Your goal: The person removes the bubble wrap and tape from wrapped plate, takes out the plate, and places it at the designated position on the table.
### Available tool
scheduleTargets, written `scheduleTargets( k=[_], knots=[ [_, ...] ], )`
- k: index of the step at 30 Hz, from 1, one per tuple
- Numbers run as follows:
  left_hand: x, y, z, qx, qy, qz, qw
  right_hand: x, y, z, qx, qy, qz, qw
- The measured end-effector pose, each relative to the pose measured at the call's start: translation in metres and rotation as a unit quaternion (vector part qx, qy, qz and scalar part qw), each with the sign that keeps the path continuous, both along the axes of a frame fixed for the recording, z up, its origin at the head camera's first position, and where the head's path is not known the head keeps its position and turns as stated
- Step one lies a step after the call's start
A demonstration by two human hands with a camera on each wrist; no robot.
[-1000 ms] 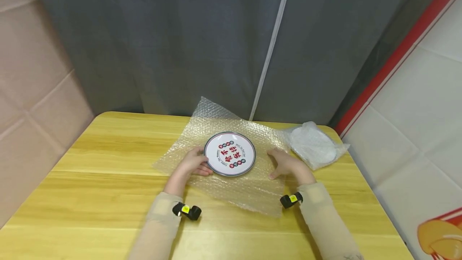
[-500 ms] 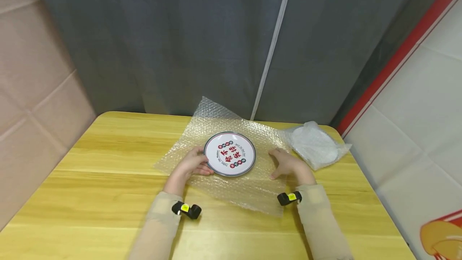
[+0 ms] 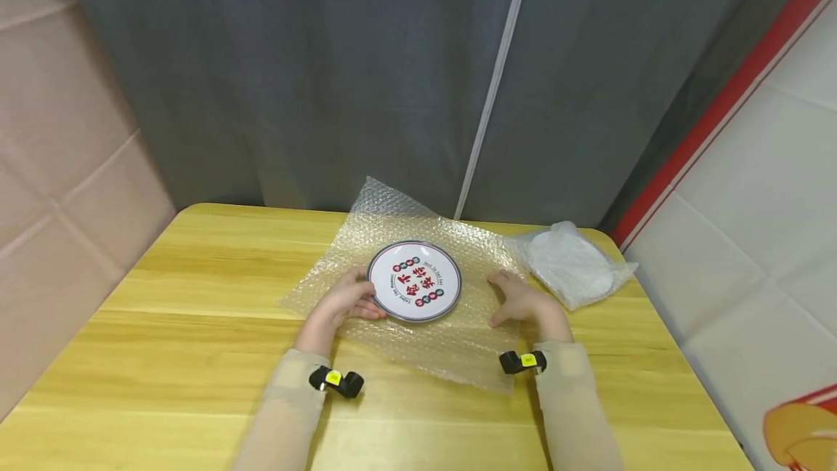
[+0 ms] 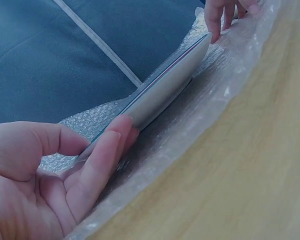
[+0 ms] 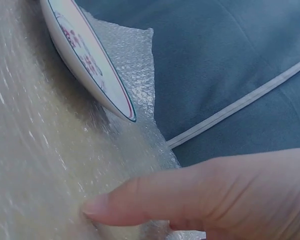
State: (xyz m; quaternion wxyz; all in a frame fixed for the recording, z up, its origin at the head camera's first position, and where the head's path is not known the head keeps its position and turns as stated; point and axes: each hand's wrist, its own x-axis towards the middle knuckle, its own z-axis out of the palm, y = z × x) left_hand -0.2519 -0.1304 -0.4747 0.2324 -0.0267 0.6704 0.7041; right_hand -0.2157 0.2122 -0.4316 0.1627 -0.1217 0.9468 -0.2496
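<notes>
A white round plate (image 3: 415,296) with a blue rim and red characters lies face up over a sheet of bubble wrap (image 3: 451,351). My left hand (image 3: 343,298) grips the plate's left edge. In the left wrist view its thumb (image 4: 65,140) is at the rim, and the fingers (image 4: 102,160) reach along the pale underside. Right of the plate, my right hand (image 3: 523,300) rests on the wrap with thumb and fingers spread. The right wrist view shows that thumb (image 5: 125,202) against the wrap, apart from the plate (image 5: 85,60).
A second round white item (image 3: 572,267), wrapped in bubble wrap, lies at the back right of the wooden table (image 3: 196,311). A dark grey curtain (image 3: 327,78) hangs behind the table, with pale panels to the left and right. Each forearm wears a black wrist strap.
The plate has shifted very slightly left and nearer, still in my left hand's grip. My right wrist has turned a little; its fingers stay at the same part of the wrap.
</notes>
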Motion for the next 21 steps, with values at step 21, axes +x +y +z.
scheduleTargets(
  k=[21],
  knots=[
    [0.000, -0.009, 0.001, 0.004, -0.003, -0.009, 0.9999, 0.001, -0.006, -0.011, -0.012, 0.042, -0.035, 0.998]
  ],
)
